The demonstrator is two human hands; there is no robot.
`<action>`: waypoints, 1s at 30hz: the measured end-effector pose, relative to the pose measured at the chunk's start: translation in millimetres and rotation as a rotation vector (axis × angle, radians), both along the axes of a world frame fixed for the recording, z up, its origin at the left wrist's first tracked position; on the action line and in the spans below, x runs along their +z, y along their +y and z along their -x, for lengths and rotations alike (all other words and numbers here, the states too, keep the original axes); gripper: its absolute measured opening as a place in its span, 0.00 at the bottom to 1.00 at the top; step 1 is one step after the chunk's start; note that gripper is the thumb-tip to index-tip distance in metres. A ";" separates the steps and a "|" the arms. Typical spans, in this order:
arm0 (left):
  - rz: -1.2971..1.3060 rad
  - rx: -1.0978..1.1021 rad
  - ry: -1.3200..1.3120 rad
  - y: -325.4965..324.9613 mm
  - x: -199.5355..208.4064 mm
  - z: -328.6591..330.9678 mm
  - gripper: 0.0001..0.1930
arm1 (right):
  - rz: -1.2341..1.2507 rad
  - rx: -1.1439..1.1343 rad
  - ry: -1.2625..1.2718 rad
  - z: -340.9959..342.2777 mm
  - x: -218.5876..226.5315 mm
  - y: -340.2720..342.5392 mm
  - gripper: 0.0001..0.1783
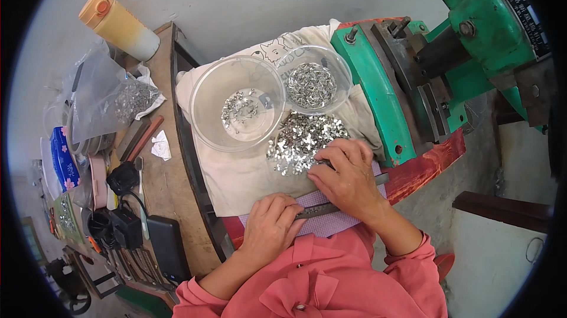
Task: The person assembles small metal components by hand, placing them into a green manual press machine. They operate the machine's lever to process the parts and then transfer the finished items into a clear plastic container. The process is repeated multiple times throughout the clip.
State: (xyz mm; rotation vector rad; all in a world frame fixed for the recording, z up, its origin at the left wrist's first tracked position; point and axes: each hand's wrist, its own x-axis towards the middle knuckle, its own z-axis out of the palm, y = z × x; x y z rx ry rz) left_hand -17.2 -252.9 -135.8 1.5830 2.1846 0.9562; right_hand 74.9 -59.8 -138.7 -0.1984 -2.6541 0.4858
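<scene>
At a cloth-covered worktable beside a green press point(378, 96), a person in a coral-pink shirt point(295, 271) bends over a bright heap of small metal pieces point(302, 135). The left hand point(269, 223) is curled at the near end of a long dark metal bar point(325, 209), fingertips against it; whether they clamp it cannot be told. The right hand point(348, 179) brings thumb and forefinger together on a small dark piece point(324, 164), mostly hidden, at the heap's lower edge. The bar slants across a purple checked cloth point(319, 227) close to the lap, passing below the right wrist, a position that probably keeps it steady and within reach of both hands.

Behind the heap, a large clear tub point(202, 96) holds a scattering of small metal parts point(237, 107); just beside it, a smaller clear tub point(344, 73) is more fully loaded with slender silvery parts point(311, 86). The separate tubs presumably keep the kinds from mixing, while the pale cloth point(227, 194) likely stops pieces from skittering away.

Writing is plentiful: a dark plate point(515, 8) on the press bears pale characters, the pale cloth shows an animal line drawing with lettering partly behind the tubs, and a blue flowered packet point(63, 155) at left is also printed.
</scene>
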 end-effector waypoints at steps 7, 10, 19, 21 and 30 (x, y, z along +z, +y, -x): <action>-0.020 0.011 -0.016 -1.9 4.3 1.9 0.17 | 0.150 0.057 -0.025 -9.3 11.0 -5.4 0.07; -0.029 0.021 -0.029 -0.3 1.8 0.3 0.16 | 0.205 0.071 -0.077 -28.7 17.5 -9.1 0.07; -0.056 -0.003 -0.010 5.6 -1.6 -3.0 0.11 | 0.229 0.042 -0.107 -44.8 13.4 -11.8 0.08; -0.052 0.004 -0.014 4.9 -0.4 -2.6 0.11 | 0.187 0.006 -0.061 -33.1 12.3 -7.4 0.08; -0.028 0.002 -0.006 1.5 2.9 0.5 0.12 | -0.013 -0.001 0.003 9.6 -2.0 -4.4 0.07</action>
